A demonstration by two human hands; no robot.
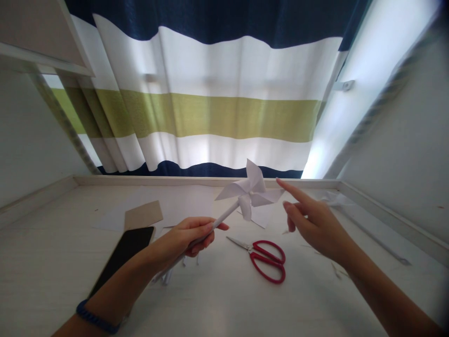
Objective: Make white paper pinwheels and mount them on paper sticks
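Note:
My left hand [198, 235] is closed around the white paper stick of a pinwheel [257, 181], which tilts up to the right above the table. Its folded white blades are at the stick's upper end. To the right of the blades, my right hand [310, 220] has its index finger stretched out near a blade tip, while the other fingers are curled with nothing seen in them. I cannot tell for sure whether the fingertip touches the blade. Below the pinwheel lie red-handled scissors [268, 260], blades slightly apart and pointing left.
A black phone [122, 252] lies at the left, beside a brown card [143, 215] and white paper sheets [185, 201]. Another white paper stick [373, 236] lies at the right, near small scraps. A striped curtain [210, 117] hangs behind the table's raised back edge.

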